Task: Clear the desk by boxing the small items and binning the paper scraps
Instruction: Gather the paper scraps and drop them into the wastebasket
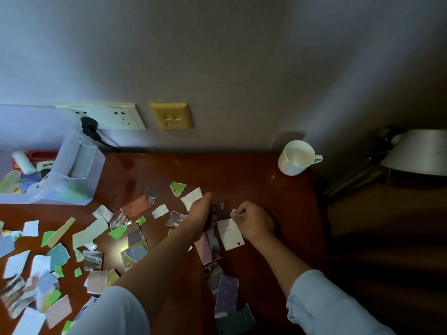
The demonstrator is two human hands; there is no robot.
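Several torn paper scraps (89,234) in white, green, pink and purple lie scattered over the dark wooden desk (254,187), mostly left and centre. My right hand (254,222) pinches a small grey-white scrap (234,213) between thumb and fingers, just above a white tag-like piece (229,234). My left hand (202,213) is curled with its palm facing right, close beside the right hand; whether it holds anything is hidden. A clear plastic box (72,180) with small items inside stands at the desk's far left.
A white mug (296,157) stands at the back right of the desk near the wall. A white lamp shade (416,153) hangs off to the right. Wall sockets (116,116) with a black plug sit above the box. No bin shows.
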